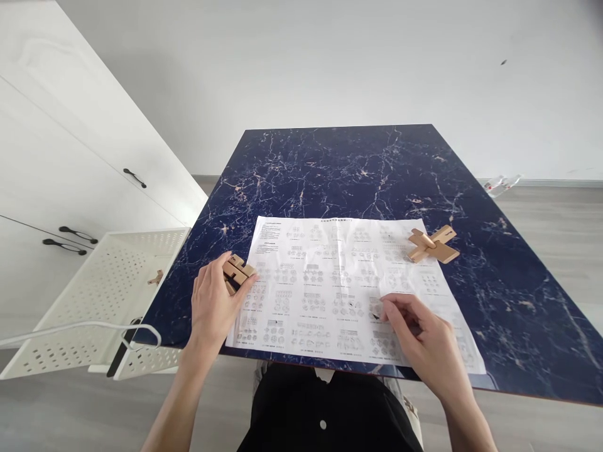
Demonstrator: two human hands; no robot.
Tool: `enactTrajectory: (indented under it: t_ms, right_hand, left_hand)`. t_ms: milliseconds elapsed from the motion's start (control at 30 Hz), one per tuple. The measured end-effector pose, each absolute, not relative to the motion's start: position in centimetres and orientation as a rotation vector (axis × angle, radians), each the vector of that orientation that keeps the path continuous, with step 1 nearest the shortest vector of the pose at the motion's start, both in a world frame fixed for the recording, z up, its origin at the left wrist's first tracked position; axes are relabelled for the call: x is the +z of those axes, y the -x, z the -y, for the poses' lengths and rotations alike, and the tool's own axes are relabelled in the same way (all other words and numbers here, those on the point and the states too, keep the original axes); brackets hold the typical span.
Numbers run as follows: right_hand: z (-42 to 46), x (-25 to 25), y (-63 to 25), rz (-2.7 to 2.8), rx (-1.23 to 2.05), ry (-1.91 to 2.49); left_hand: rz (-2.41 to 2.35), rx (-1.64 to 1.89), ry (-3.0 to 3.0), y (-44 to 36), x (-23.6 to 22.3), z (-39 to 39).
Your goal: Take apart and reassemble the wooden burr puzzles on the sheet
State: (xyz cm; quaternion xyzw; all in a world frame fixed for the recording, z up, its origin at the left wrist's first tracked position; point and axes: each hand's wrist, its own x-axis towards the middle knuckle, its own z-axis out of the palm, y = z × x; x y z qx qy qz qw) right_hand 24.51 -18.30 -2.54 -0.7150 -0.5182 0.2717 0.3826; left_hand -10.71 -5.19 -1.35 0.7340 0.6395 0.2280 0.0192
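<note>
Several notched wooden puzzle pieces (239,271) are gripped together in my left hand (214,301), over the left edge of a large printed sheet (301,263). Dark numbers show on the wood. My right hand (421,333) rests on the lower right part of the sheet, its fingers curled and its thumb and index fingertip close together. Nothing shows between those fingertips. Beyond it, an assembled cross of wooden pieces (432,245) lies across the sheet's right edge. Rows of small puzzle diagrams and text cover the creased paper.
A dark blue marble-patterned table (320,169) carries the sheet. At its left stands a white perforated basket (80,314) with a small wooden piece (156,277) inside and a white cable (85,325) across it. White cabinets (85,157) flank the left; a clear object (502,184) sits beyond the right edge.
</note>
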Motion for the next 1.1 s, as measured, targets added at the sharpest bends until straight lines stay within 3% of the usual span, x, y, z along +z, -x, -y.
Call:
enactTrajectory:
  t_ms: [300,567,1100]
  right_hand:
    - [18.3,-2.3,-24.5,1.316,0.701,1.816]
    - [18.2,-2.0,-24.3,1.296,0.704,1.819]
    - [18.3,-1.6,-23.6,1.377,0.690,1.815]
  left_hand:
    - [-1.741,0.874,-2.332,8.3,0.2,6.9]
    - [-1.128,0.611,-2.386,1.8,0.0,9.4]
    - [-1.286,0.569,-2.287,5.7,-0.3,9.8]
